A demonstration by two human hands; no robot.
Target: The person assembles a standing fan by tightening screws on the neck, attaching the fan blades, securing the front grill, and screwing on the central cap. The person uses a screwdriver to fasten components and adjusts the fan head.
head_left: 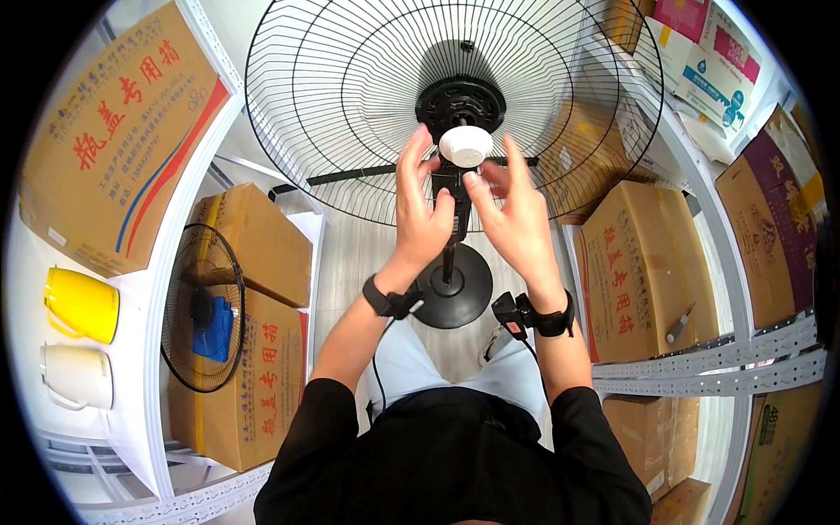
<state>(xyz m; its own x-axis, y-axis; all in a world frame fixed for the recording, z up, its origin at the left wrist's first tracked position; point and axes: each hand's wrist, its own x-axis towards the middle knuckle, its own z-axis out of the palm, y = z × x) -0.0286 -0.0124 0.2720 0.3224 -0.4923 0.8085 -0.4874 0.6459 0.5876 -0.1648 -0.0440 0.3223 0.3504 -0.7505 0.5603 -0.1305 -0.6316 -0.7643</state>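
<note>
A black standing fan fills the space ahead, its wire grille (pixel 350 114) showing the dark hub (pixel 461 101) at the middle. In front of the hub is a small white round cap-like piece (pixel 465 145); I cannot tell whether it sits on the shaft. My left hand (pixel 422 210) is just left of this piece, fingers up and apart from the thumb. Opposite it, my right hand (pixel 514 210) has its fingers spread, slightly blurred, with the thumb tip just below the white piece. Neither hand visibly grips it. The fan's pole runs down to a round black base (pixel 455 289).
White metal shelving stands on both sides with cardboard boxes (pixel 647 271). At left, a smaller black fan grille (pixel 203 306) leans by boxes, near a yellow jug (pixel 83 304) and a white jug (pixel 79 376). A screwdriver-like tool (pixel 680 324) lies on a right-hand box.
</note>
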